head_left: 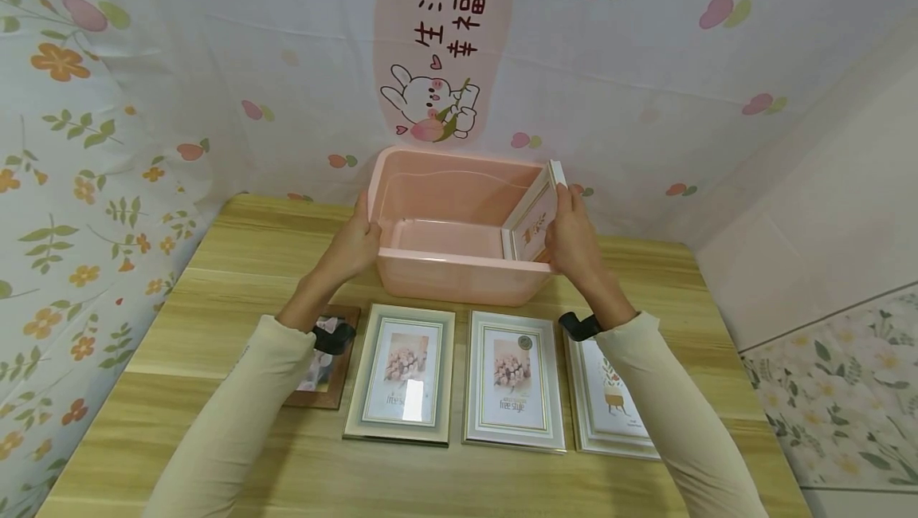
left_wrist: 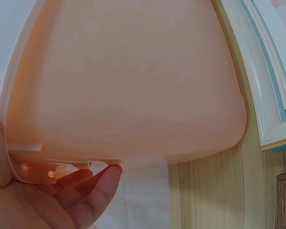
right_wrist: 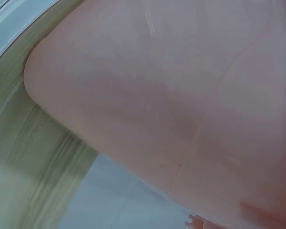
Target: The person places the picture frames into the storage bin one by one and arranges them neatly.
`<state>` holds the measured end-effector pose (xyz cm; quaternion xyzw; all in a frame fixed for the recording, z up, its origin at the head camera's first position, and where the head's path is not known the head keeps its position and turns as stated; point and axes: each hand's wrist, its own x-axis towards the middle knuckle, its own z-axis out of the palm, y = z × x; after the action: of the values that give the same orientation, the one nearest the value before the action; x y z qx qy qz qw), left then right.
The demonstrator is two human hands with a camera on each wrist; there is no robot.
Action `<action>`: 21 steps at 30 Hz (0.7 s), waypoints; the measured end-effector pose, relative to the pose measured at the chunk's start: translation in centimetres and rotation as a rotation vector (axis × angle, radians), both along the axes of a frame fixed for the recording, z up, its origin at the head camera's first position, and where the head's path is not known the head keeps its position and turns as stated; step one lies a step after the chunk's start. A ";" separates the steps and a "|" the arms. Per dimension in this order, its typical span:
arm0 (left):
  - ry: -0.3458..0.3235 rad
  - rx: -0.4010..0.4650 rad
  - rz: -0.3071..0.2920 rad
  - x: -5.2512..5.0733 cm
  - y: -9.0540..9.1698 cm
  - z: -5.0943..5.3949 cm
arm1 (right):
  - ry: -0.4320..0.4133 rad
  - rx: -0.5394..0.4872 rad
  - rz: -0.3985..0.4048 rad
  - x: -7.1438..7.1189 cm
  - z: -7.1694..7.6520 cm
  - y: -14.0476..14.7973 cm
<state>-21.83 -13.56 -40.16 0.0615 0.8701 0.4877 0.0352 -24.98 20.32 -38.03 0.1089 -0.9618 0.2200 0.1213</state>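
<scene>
A pink plastic bin (head_left: 462,280) sits at the back of the wooden table, held at both ends. My left hand (head_left: 355,241) grips its left rim; in the left wrist view the fingers curl under the rim beside the outer wall (left_wrist: 133,81). At the opposite end my right hand (head_left: 574,237) holds the right rim, its fingertips partly hidden. Inside the bin, a white picture frame (head_left: 534,219) stands upright and tilted against the right end, close to that hand. The right wrist view is filled mostly by the bin's wall (right_wrist: 148,95), with that hand's fingers out of sight.
In front of the bin lie a brown picture frame (head_left: 349,343), a pale green-gold frame (head_left: 398,327), a white-gold frame (head_left: 512,382) and another white frame (head_left: 617,398). My forearms partly cover the outer two. A printed cloth (head_left: 287,103) hangs behind the table (head_left: 402,478).
</scene>
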 end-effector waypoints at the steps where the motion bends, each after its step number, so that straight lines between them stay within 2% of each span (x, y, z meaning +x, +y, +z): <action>1: -0.002 0.000 0.002 0.0 0.0 0.0 | -0.001 -0.002 -0.004 0.0 0.0 0.0; 11: 0.016 0.023 -0.001 0.0 0.0 0.0 | -0.026 -0.045 -0.013 -0.3 0.4 0.7; 16: 0.017 0.019 0.002 0.0 0.0 0.0 | -0.012 -0.076 0.046 -0.5 0.5 1.8; 21: 0.009 0.008 -0.002 0.0 0.0 0.0 | 0.004 -0.156 0.097 -0.4 0.3 3.2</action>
<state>-21.84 -13.58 -40.18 0.0647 0.8683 0.4908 0.0314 -25.36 23.52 -37.78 0.1457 -0.9351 0.2999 0.1204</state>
